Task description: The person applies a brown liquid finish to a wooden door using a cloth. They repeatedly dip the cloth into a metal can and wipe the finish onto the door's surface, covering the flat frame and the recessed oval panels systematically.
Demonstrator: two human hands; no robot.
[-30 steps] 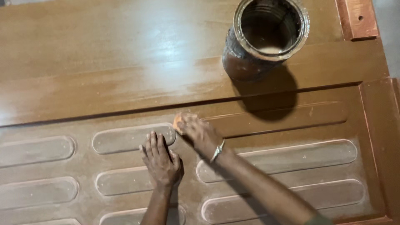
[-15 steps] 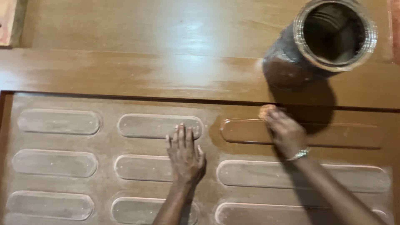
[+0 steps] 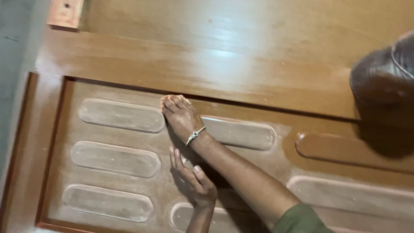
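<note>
A brown wooden door panel (image 3: pixel 224 64) lies flat, carved with raised oval bars and dusted pale in its recessed field. My right hand (image 3: pixel 179 114), with a thin bracelet at the wrist, presses a small orange-tan pad (image 3: pixel 165 100) against the recess near its upper edge, between two oval bars. My left hand (image 3: pixel 192 179) rests flat on the panel just below, fingers together, with my right forearm crossing beside it.
A dark round metal can (image 3: pixel 386 84) stands on the door at the right edge, casting a shadow. A small wooden block (image 3: pixel 64 13) sits at the top left corner. Grey floor (image 3: pixel 15 64) shows to the left.
My right hand has slid left along the recess with the pad, and the view has swung left, pushing the can to the right edge. My left hand stays flat on the panel.
</note>
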